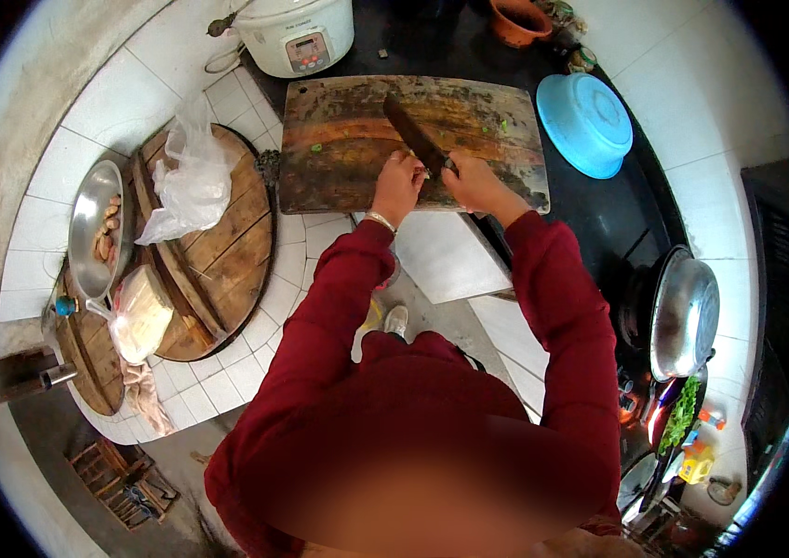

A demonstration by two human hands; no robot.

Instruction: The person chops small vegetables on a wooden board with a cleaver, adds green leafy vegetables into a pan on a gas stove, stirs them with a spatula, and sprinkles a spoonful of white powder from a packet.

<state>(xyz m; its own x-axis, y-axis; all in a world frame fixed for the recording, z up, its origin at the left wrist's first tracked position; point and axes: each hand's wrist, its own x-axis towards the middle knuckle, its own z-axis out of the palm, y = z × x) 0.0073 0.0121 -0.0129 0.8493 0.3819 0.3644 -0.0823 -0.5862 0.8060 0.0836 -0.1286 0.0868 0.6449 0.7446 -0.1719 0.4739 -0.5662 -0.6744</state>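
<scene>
A worn wooden cutting board (pixel 339 121) lies on the black counter in front of me. My right hand (pixel 480 186) is closed round the handle of a dark-bladed cleaver (pixel 413 132), whose blade slants up and left over the board. At the board's near edge, my left hand (pixel 398 186) is closed with its fingertips drawn together close to the cleaver's handle end. Something small and pale shows at those fingertips, too small to name. A few green scraps (pixel 316 148) are scattered on the wood.
A white electric cooker (pixel 294 37) stands behind the board, and an upturned blue basin (pixel 590 126) at its right. Leftward, a round wooden lid (pixel 236 242) carries a plastic bag (pixel 192 186) and a steel bowl (pixel 87 219). A metal pan (pixel 692 316) sits at right.
</scene>
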